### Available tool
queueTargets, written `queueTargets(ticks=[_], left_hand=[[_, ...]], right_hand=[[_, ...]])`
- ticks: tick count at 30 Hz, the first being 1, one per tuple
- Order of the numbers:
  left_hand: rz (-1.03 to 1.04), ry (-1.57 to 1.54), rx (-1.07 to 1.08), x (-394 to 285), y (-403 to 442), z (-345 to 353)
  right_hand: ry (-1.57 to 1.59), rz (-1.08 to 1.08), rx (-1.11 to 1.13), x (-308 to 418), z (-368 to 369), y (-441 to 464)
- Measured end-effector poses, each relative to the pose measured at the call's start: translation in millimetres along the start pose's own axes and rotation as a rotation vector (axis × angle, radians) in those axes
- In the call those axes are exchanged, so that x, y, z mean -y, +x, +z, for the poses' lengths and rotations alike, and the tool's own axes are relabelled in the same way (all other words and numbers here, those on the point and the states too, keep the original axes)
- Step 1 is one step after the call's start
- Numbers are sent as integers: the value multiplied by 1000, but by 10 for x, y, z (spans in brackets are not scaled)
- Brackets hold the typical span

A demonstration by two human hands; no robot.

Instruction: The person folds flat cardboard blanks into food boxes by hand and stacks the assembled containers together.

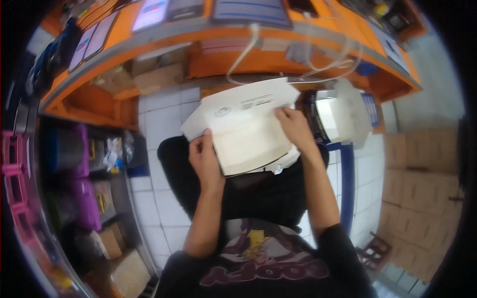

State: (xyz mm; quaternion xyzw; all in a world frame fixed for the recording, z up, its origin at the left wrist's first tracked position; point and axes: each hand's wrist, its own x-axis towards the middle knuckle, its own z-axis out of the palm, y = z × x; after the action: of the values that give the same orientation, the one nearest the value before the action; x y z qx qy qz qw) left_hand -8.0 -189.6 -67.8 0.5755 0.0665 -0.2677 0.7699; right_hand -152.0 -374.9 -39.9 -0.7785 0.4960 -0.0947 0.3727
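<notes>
A cream-white carton (248, 144) with its printed flap (243, 106) folded back rests over my lap. My left hand (202, 151) grips its left edge, thumb on top and the other fingers curled at the side. My right hand (294, 128) is closed on the right side, near the fold below the flap; part of its fingers is hidden. Something white and crumpled (285, 163) shows under the carton's lower right edge. Just right of my right hand stands another box, with a white top (334, 116) and dark sides.
Ahead is an orange counter (189, 27) bearing phones and a tablet (251, 10). White cables (241, 59) hang over its edge. Shelves with purple bins (87, 203) stand at left. Brown cartons (415, 184) are stacked at right.
</notes>
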Motion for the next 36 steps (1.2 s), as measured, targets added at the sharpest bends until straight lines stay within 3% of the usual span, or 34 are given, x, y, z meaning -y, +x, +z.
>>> queueTargets(ticks=[5, 7, 8, 9, 11, 14, 17, 20, 22, 24, 25, 27, 30, 32, 33, 35, 36], left_hand=[[-18, 62, 32, -31, -77, 11], [-4, 13, -8, -39, -63, -1], [-1, 11, -10, -39, -47, -25], [4, 9, 13, -40, -37, -65], [17, 14, 27, -55, -56, -108], [76, 95, 26, -128, -138, -88], [365, 300, -28, -200, -250, -113], [504, 334, 30, -495, -492, -27], [543, 376, 74, -591, -570, -56], [599, 501, 336, -692, -631, -34], [686, 604, 430, -874, -691, 78], [740, 624, 487, -1086, -739, 270], [757, 701, 544, -1043, -661, 268], [813, 704, 256, -904, -462, 220], [639, 758, 209, -1025, -529, 235], [644, 866, 194, -1009, -430, 113], [641, 978, 187, -960, -382, 44]], right_hand=[[330, 17, -157, -559, 202, -5], [447, -3, -423, -849, 24, -26], [231, -20, -605, -1043, -79, -29], [-164, 18, -650, -944, -315, -183], [-710, 18, -805, -1570, -334, -152], [-777, 293, -311, -1895, -557, -265], [-896, 25, -663, -1883, -564, -526], [-900, 51, -803, -1483, -629, -962], [-916, -89, -972, -1386, -661, -1231], [-935, -320, -995, -1088, -737, -1445], [-929, -318, -991, -884, -769, -1500], [-774, -667, -789, -464, -789, -1588], [-602, -928, -631, -133, -710, -1525], [-515, -1076, -639, 42, -643, -1359], [-510, -1130, -685, 135, -604, -1266], [367, -784, -504, 328, -567, -1148], [769, -584, -308, 408, -500, -1070]])
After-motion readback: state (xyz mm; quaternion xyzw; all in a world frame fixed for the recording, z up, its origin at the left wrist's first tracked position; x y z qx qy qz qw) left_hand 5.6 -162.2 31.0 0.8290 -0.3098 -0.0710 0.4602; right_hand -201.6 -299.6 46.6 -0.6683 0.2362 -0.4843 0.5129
